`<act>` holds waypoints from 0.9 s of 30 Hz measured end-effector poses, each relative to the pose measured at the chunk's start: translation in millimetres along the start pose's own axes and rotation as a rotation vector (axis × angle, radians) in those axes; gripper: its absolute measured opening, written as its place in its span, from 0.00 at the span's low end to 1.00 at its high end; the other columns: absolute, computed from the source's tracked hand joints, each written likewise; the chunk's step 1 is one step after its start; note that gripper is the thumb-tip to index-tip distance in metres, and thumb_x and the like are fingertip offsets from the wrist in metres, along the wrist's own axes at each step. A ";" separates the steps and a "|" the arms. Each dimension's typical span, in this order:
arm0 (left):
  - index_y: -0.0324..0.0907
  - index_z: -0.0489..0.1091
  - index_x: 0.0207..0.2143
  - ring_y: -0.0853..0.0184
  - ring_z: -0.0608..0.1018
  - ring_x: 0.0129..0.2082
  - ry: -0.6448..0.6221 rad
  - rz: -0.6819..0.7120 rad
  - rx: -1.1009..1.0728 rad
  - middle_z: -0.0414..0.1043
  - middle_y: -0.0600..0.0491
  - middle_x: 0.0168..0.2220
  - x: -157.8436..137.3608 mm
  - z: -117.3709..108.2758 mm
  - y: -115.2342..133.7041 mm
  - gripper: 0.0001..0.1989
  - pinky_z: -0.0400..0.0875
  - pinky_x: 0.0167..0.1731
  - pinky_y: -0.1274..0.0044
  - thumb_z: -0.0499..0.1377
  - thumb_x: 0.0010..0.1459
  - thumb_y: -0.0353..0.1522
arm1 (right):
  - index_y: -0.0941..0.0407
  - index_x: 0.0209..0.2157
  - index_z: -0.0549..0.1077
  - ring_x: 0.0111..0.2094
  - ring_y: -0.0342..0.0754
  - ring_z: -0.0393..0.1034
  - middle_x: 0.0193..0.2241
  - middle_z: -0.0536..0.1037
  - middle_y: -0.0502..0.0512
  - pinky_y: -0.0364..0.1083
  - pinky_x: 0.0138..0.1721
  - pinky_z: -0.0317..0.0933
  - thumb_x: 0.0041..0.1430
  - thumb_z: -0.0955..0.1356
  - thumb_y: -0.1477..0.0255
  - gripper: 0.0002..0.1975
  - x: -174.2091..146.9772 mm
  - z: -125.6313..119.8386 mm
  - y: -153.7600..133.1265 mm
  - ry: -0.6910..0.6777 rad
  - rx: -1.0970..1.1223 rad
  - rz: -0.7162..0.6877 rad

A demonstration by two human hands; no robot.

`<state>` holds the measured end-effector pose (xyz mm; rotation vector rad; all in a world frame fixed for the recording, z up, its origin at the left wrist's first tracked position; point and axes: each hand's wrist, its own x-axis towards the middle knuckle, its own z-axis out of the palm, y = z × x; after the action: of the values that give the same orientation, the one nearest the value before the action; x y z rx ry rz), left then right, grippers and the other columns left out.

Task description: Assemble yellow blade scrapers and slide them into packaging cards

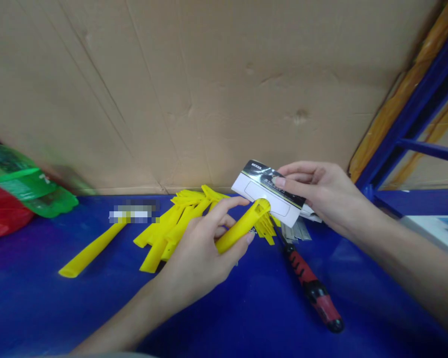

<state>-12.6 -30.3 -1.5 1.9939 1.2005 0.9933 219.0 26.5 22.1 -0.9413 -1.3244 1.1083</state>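
My left hand (205,248) is closed round a yellow plastic handle (242,226), its open end tilted up and away. Between the thumb and fingers of my right hand (317,191) is a black-and-white printed card (271,191). The handle's end overlaps the card's lower white part; whether the two are joined I cannot tell. Behind my left hand lies a pile of similar yellow handles (171,223). Below the card rests a tool with a red and black grip (315,291), its far end partly hidden. Flat silvery pieces (296,231) lie under my right hand.
A single yellow handle (93,248) lies at the left, a blurred pale piece at its tip. A green plastic bottle (33,186) and something red (3,209) are at the far left. Cardboard (194,89) stands behind the blue table (246,318); a blue frame (388,119) rises at right.
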 end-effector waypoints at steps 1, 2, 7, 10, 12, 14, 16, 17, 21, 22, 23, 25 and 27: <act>0.51 0.70 0.62 0.64 0.80 0.27 0.046 0.038 0.069 0.78 0.54 0.31 0.5 -0.7 0.4 0.24 0.73 0.30 0.74 0.65 0.65 0.39 | 0.51 0.32 0.84 0.26 0.46 0.77 0.27 0.85 0.50 0.45 0.27 0.70 0.43 0.84 0.66 0.14 -0.7 3.9 1.6 0.024 0.011 -0.008; 0.52 0.71 0.63 0.62 0.81 0.30 0.079 0.066 0.128 0.80 0.53 0.34 0.6 -2.3 0.8 0.24 0.73 0.33 0.74 0.65 0.65 0.39 | 0.51 0.32 0.84 0.26 0.46 0.77 0.27 0.85 0.50 0.45 0.27 0.71 0.44 0.84 0.65 0.14 -1.4 8.0 3.0 0.044 0.028 -0.011; 0.53 0.66 0.68 0.59 0.83 0.41 0.097 0.157 0.305 0.84 0.52 0.44 -9.9 -21.8 -0.1 0.28 0.76 0.45 0.70 0.62 0.66 0.33 | 0.52 0.40 0.83 0.28 0.48 0.80 0.30 0.86 0.51 0.46 0.30 0.74 0.42 0.84 0.65 0.22 -2.1 30.3 3.8 0.014 0.088 -0.038; 0.50 0.66 0.68 0.63 0.84 0.44 0.134 0.224 0.343 0.83 0.53 0.51 -24.8 -37.8 -5.1 0.28 0.77 0.50 0.73 0.61 0.66 0.31 | 0.51 0.41 0.82 0.30 0.48 0.81 0.30 0.86 0.50 0.46 0.31 0.75 0.43 0.84 0.67 0.21 -0.1 49.4 -0.2 -0.011 0.034 -0.119; 0.51 0.65 0.68 0.65 0.85 0.43 0.173 0.235 0.398 0.83 0.53 0.53 -37.1 -50.1 -10.4 0.29 0.78 0.50 0.75 0.61 0.66 0.31 | 0.51 0.36 0.83 0.31 0.48 0.82 0.30 0.86 0.50 0.45 0.32 0.76 0.45 0.83 0.68 0.15 1.1 67.6 -2.6 -0.014 -0.031 -0.207; 0.53 0.65 0.69 0.64 0.85 0.42 0.220 0.223 0.474 0.82 0.53 0.54 -49.8 -64.4 -16.6 0.29 0.79 0.49 0.74 0.62 0.67 0.32 | 0.52 0.32 0.83 0.33 0.48 0.82 0.30 0.86 0.51 0.45 0.35 0.76 0.48 0.81 0.68 0.09 2.6 90.1 -2.9 -0.030 -0.082 -0.275; 0.52 0.64 0.69 0.62 0.85 0.44 0.268 0.204 0.550 0.81 0.52 0.56 -61.2 -81.1 -22.9 0.29 0.80 0.46 0.73 0.61 0.67 0.32 | 0.53 0.32 0.83 0.35 0.50 0.83 0.32 0.87 0.52 0.46 0.38 0.77 0.50 0.80 0.68 0.07 6.4 115.1 0.1 -0.072 -0.095 -0.292; 0.51 0.65 0.69 0.61 0.85 0.44 0.286 0.189 0.587 0.81 0.51 0.56 -65.9 -90.2 -26.4 0.28 0.80 0.45 0.72 0.60 0.68 0.32 | 0.53 0.33 0.83 0.36 0.51 0.83 0.33 0.87 0.53 0.48 0.38 0.78 0.51 0.79 0.68 0.07 10.0 128.1 3.1 -0.102 -0.092 -0.287; 0.47 0.70 0.64 0.58 0.85 0.44 0.283 0.110 0.683 0.83 0.48 0.52 -73.2 -128.3 -45.7 0.23 0.80 0.45 0.69 0.60 0.67 0.33 | 0.56 0.37 0.84 0.40 0.53 0.84 0.39 0.88 0.58 0.51 0.42 0.78 0.56 0.76 0.70 0.07 36.0 180.7 22.7 -0.234 -0.256 -0.282; 0.46 0.70 0.64 0.57 0.85 0.44 0.276 0.064 0.709 0.83 0.48 0.50 -72.1 -136.9 -52.2 0.23 0.79 0.46 0.68 0.60 0.67 0.32 | 0.56 0.40 0.83 0.41 0.52 0.84 0.41 0.88 0.58 0.51 0.44 0.78 0.59 0.74 0.71 0.08 44.1 193.7 28.7 -0.247 -0.375 -0.288; 0.45 0.70 0.64 0.57 0.85 0.46 0.257 0.018 0.741 0.83 0.48 0.50 -70.0 -144.6 -59.2 0.23 0.79 0.48 0.68 0.60 0.67 0.32 | 0.57 0.41 0.83 0.42 0.52 0.84 0.42 0.88 0.59 0.51 0.45 0.78 0.59 0.73 0.73 0.08 52.0 206.4 34.6 -0.254 -0.426 -0.288; 0.45 0.70 0.64 0.58 0.84 0.48 0.223 -0.040 0.788 0.83 0.48 0.51 -63.9 -156.6 -73.4 0.23 0.78 0.48 0.70 0.58 0.67 0.29 | 0.58 0.42 0.83 0.44 0.53 0.83 0.43 0.88 0.60 0.53 0.49 0.76 0.61 0.71 0.76 0.09 65.4 229.6 45.5 -0.271 -0.508 -0.296; 0.45 0.71 0.61 0.59 0.85 0.46 0.215 -0.082 0.823 0.83 0.49 0.49 -56.3 -163.6 -86.5 0.21 0.78 0.46 0.72 0.58 0.67 0.28 | 0.57 0.42 0.84 0.48 0.56 0.82 0.44 0.87 0.61 0.57 0.55 0.72 0.62 0.70 0.77 0.10 74.3 248.8 54.4 -0.292 -0.614 -0.326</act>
<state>-206.0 -27.3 1.9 2.4382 2.0316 0.7392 -37.6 90.5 1.4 -0.9670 -2.0428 0.6018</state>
